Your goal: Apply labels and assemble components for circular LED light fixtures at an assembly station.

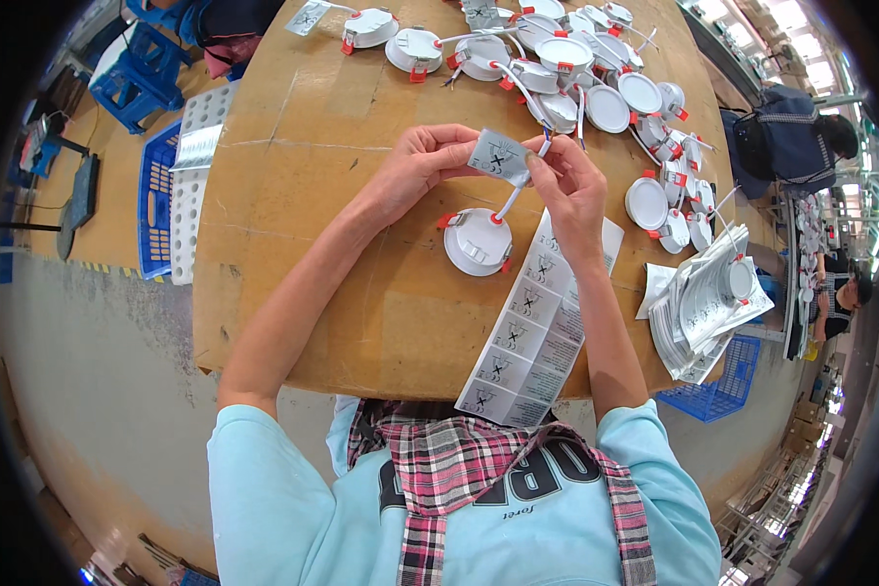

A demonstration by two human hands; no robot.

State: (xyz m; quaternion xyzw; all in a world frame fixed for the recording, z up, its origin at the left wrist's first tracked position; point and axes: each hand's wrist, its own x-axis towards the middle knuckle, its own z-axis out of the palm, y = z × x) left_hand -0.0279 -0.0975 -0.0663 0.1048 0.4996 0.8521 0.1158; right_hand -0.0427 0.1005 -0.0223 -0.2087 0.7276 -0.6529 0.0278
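My left hand (428,164) pinches one end of a small silver label (498,154) printed with black symbols. The fingers of my right hand (570,191) are closed at the label's other end, around the white cable (508,203). That cable runs down to a round white LED downlight (477,246), which lies back side up on the table with red-tipped spring clips. Under my right wrist lies a sheet of silver labels (514,337), reaching over the table's near edge. Whether the label is stuck to the cable cannot be told.
Many white downlights (563,54) with cables and red clips crowd the far right of the brown table (303,244). A thick stack of label sheets (693,322) sits at the right, a downlight on top. Blue crates (156,200) stand left and below right (718,386).
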